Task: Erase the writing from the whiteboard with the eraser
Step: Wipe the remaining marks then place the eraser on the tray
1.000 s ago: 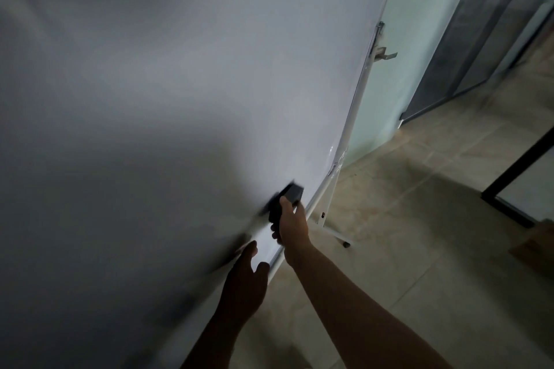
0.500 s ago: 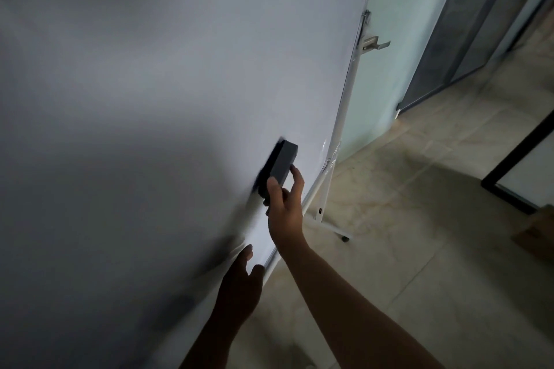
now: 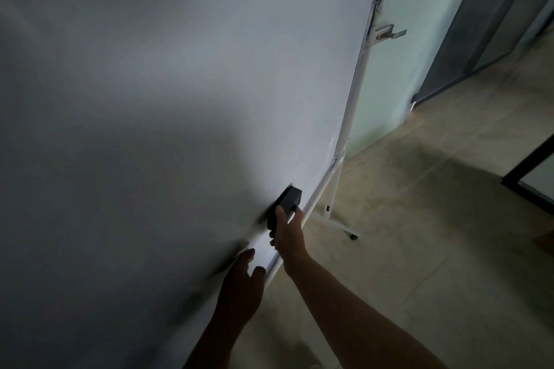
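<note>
Dim, soft-focus view; shadow darkens the whiteboard [image 3: 150,129] on its left, motion blur near the hands.

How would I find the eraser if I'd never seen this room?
Look at the big whiteboard filling the left side, then follow its lower right edge down. The eraser is the small black block pressed on the board there, gripped by the right hand. It is the only dark, boxy thing on the pale board.

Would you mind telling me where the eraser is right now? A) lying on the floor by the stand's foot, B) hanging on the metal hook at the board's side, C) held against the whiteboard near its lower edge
C: the right hand holds the eraser pressed to the whiteboard just above its bottom edge.
</note>
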Demonstrator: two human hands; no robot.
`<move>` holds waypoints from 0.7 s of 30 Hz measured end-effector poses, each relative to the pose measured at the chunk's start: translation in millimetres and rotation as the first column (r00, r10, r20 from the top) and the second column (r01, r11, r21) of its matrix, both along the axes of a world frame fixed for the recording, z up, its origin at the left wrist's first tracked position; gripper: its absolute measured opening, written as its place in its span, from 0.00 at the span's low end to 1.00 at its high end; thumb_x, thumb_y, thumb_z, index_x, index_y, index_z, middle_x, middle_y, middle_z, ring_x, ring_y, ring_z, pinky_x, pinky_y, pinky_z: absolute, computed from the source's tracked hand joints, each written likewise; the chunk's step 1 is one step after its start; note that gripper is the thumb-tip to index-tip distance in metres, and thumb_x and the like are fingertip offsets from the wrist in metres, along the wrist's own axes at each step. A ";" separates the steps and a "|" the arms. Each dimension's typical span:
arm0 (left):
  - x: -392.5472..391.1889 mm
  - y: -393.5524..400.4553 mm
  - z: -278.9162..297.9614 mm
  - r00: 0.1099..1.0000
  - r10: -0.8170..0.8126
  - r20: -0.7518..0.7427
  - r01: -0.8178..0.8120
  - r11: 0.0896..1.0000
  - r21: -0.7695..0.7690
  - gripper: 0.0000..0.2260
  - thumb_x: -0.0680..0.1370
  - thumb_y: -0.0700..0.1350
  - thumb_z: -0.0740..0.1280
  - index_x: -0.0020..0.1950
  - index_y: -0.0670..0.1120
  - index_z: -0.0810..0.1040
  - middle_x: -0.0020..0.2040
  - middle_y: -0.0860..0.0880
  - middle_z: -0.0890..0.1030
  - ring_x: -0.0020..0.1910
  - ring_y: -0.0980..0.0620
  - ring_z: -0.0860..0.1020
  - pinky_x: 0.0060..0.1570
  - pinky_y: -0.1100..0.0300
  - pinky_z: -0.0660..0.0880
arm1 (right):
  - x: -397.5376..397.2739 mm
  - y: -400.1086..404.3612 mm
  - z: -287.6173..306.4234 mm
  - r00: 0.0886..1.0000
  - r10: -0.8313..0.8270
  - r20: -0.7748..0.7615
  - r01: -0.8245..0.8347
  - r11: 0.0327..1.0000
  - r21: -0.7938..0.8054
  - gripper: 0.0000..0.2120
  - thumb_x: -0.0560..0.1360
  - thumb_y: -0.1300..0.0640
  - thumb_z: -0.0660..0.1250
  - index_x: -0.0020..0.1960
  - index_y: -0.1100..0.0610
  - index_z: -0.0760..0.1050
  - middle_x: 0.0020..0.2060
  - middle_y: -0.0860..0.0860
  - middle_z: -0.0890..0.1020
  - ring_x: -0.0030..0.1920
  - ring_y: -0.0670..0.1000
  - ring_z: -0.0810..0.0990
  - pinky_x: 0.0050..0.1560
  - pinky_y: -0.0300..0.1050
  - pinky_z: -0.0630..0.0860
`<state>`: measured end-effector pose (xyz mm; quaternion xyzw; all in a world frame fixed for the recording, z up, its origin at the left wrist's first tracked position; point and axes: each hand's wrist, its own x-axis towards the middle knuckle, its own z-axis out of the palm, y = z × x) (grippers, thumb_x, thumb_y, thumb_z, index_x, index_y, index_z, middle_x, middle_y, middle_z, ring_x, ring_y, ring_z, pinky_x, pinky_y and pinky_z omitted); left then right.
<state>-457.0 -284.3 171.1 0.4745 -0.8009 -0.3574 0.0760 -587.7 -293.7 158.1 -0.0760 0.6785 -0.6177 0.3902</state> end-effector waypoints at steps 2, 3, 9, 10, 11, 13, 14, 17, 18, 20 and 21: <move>2.2 -5.1 9.7 0.999 -0.018 -0.040 0.019 0.999 0.027 0.14 0.70 0.41 0.75 0.56 0.44 0.81 0.52 0.52 0.78 0.56 0.51 0.80 0.53 0.60 0.75 | 11.1 5.2 -6.5 0.999 -0.001 -0.048 -0.001 0.999 -0.043 0.23 0.81 0.51 0.60 0.73 0.49 0.55 0.46 0.57 0.79 0.35 0.48 0.76 0.30 0.38 0.72; 3.6 -8.5 4.5 0.996 -0.085 -0.002 0.085 0.994 0.073 0.15 0.59 0.41 0.82 0.42 0.44 0.84 0.41 0.50 0.82 0.41 0.52 0.83 0.40 0.62 0.79 | 18.5 8.2 -8.4 0.999 0.008 -0.050 -0.011 0.998 -0.069 0.24 0.82 0.51 0.60 0.74 0.48 0.53 0.46 0.57 0.79 0.34 0.47 0.76 0.30 0.39 0.72; 21.3 -20.1 -20.1 0.909 -0.302 0.287 0.341 0.935 -0.097 0.21 0.47 0.40 0.84 0.24 0.47 0.73 0.23 0.50 0.74 0.20 0.56 0.73 0.18 0.65 0.72 | 35.9 8.5 -11.1 0.980 0.003 0.200 0.006 0.999 -0.046 0.20 0.81 0.50 0.60 0.68 0.53 0.56 0.45 0.61 0.78 0.32 0.51 0.75 0.27 0.42 0.72; 24.2 -20.3 -21.7 0.907 -0.312 0.284 0.371 0.910 -0.184 0.21 0.44 0.39 0.84 0.23 0.47 0.73 0.22 0.49 0.73 0.20 0.56 0.73 0.18 0.65 0.72 | 37.0 8.6 -3.5 0.989 -0.010 0.150 0.029 0.992 -0.121 0.20 0.81 0.51 0.61 0.68 0.51 0.56 0.44 0.61 0.79 0.32 0.51 0.76 0.28 0.42 0.72; 25.3 -22.9 -21.4 0.918 -0.300 0.258 0.357 0.909 -0.214 0.20 0.44 0.39 0.84 0.23 0.46 0.73 0.22 0.48 0.73 0.20 0.55 0.74 0.19 0.63 0.73 | 40.0 9.5 5.0 0.995 -0.011 0.099 0.030 0.980 -0.195 0.21 0.81 0.53 0.62 0.69 0.49 0.55 0.42 0.59 0.80 0.33 0.50 0.76 0.29 0.42 0.73; 29.7 -21.7 -22.9 0.875 -0.340 0.345 0.436 0.864 -0.253 0.15 0.52 0.41 0.81 0.23 0.45 0.74 0.23 0.47 0.74 0.22 0.52 0.75 0.20 0.61 0.74 | 46.1 11.8 6.4 1.000 -0.004 0.019 0.008 0.973 -0.229 0.23 0.80 0.53 0.63 0.69 0.48 0.54 0.40 0.57 0.80 0.33 0.50 0.77 0.30 0.42 0.74; 35.5 -18.0 -27.0 0.844 -0.344 0.412 0.474 0.838 -0.271 0.12 0.59 0.42 0.76 0.23 0.44 0.74 0.24 0.47 0.74 0.21 0.51 0.75 0.21 0.61 0.74 | 48.6 12.4 1.6 0.999 -0.002 0.042 0.009 0.983 -0.186 0.23 0.80 0.53 0.63 0.70 0.49 0.54 0.41 0.58 0.80 0.33 0.50 0.77 0.29 0.42 0.74; 40.2 -22.4 -37.3 0.845 -0.338 0.414 0.507 0.750 -0.425 0.13 0.69 0.38 0.56 0.25 0.42 0.73 0.26 0.44 0.74 0.24 0.47 0.76 0.24 0.61 0.74 | 58.2 15.4 -5.6 0.981 0.006 0.193 -0.002 1.000 -0.021 0.23 0.80 0.50 0.63 0.69 0.53 0.56 0.46 0.64 0.80 0.31 0.53 0.76 0.26 0.41 0.72; 39.0 -21.2 -34.2 0.802 -0.357 0.479 0.548 0.758 -0.353 0.12 0.71 0.37 0.58 0.29 0.39 0.74 0.29 0.42 0.76 0.28 0.45 0.77 0.29 0.58 0.76 | 61.9 16.7 -3.6 0.989 0.019 0.145 -0.014 0.999 -0.033 0.23 0.80 0.50 0.63 0.69 0.53 0.56 0.47 0.65 0.80 0.31 0.52 0.76 0.26 0.41 0.72; 46.4 -19.4 -33.0 0.721 -0.438 0.537 0.605 0.776 -0.179 0.11 0.66 0.42 0.77 0.35 0.36 0.79 0.35 0.39 0.79 0.32 0.47 0.78 0.35 0.53 0.78 | 70.2 19.3 5.0 1.000 0.030 -0.002 -0.030 0.988 -0.154 0.24 0.80 0.51 0.63 0.70 0.47 0.54 0.46 0.61 0.81 0.34 0.50 0.78 0.31 0.41 0.75; 47.4 -17.8 -32.3 0.751 -0.458 0.476 0.583 0.798 -0.151 0.13 0.65 0.45 0.79 0.40 0.38 0.80 0.39 0.40 0.80 0.33 0.51 0.77 0.39 0.56 0.78 | 73.6 20.4 7.9 0.998 0.041 -0.052 -0.050 0.980 -0.192 0.24 0.80 0.51 0.63 0.70 0.45 0.53 0.45 0.59 0.81 0.36 0.49 0.78 0.33 0.42 0.76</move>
